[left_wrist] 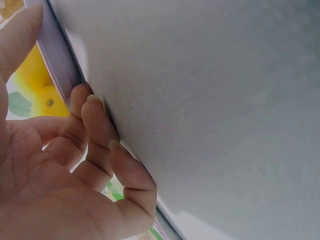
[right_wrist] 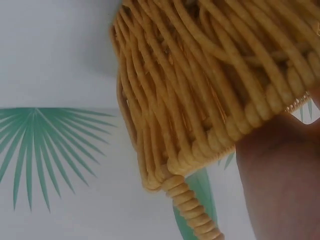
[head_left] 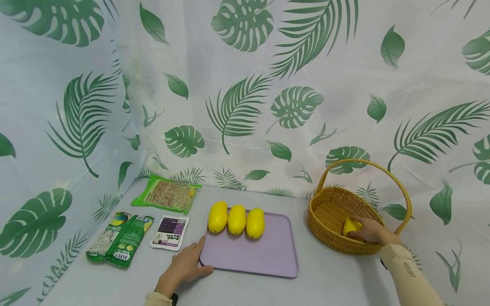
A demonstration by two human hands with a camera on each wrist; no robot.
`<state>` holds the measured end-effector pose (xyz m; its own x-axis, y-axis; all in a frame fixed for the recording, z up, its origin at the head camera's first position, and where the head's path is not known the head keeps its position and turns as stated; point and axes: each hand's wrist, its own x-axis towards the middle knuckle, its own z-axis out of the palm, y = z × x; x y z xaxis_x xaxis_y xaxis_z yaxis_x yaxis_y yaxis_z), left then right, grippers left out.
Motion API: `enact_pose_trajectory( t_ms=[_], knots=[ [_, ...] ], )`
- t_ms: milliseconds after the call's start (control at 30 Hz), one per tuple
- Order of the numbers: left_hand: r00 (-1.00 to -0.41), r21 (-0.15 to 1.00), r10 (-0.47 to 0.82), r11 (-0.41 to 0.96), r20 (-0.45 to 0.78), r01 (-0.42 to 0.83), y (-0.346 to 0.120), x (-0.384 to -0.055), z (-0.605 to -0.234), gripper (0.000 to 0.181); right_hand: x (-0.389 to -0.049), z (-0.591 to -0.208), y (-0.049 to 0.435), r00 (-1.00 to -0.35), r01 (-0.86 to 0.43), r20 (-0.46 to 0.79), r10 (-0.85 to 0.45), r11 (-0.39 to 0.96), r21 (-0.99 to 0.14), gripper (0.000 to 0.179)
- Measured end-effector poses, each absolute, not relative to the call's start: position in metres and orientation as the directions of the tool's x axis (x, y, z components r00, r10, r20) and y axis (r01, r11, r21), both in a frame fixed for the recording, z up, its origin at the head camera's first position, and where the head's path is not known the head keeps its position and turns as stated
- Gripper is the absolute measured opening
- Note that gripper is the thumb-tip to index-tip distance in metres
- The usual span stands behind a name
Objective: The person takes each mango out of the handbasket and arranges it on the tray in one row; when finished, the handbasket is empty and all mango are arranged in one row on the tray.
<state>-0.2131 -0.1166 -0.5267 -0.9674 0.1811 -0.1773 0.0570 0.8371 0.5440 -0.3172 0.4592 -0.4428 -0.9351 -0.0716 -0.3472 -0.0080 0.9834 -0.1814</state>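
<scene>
Inside the round wicker basket (head_left: 325, 231) on the right, my right hand (head_left: 369, 231) grips a yellow mango (head_left: 350, 226), its fingers partly hidden. The right wrist view shows the basket's woven side (right_wrist: 200, 90) and part of the hand, but no mango. My left hand (head_left: 186, 264) rests at the left front corner of the lilac tray (head_left: 252, 258). Its thumb touches the front rim and its other fingers lie along the left side, loosely bent in the left wrist view. Three yellow mangoes (head_left: 237, 219) lie side by side along the tray's back left.
Left of the tray lie a white and purple packet (head_left: 169, 233), a green bag (head_left: 120, 240) and a green-edged clear pack (head_left: 167, 194). The basket's tall arched handle (head_left: 398, 182) rises beside my right wrist. A leaf-print curtain (head_left: 245, 106) borders the table's back and left.
</scene>
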Motion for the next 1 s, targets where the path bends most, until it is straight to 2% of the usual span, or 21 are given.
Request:
enact_pose_trajectory(
  t_ms=[167, 533, 1000],
  knots=[
    [-0.968, 0.543, 0.188, 0.837, -0.164, 0.071, -0.116, -0.213, -0.525, 0.1, -0.314, -0.441, 0.461, -0.946, -0.033, -0.31, -0.09, 0.983, -0.183, 0.088],
    [-0.967, 0.547, 0.19, 0.835, -0.172, 0.067, -0.117, -0.213, -0.527, 0.1, -0.308, -0.419, 0.45, -0.976, -0.131, -0.144, -0.164, 0.968, -0.214, 0.089],
    [-0.963, 0.542, 0.192, 0.838, -0.188, 0.061, -0.116, -0.213, -0.525, 0.1, -0.296, -0.391, 0.404, -0.977, -0.173, -0.073, -0.2, 0.947, -0.272, 0.09]
  ],
)
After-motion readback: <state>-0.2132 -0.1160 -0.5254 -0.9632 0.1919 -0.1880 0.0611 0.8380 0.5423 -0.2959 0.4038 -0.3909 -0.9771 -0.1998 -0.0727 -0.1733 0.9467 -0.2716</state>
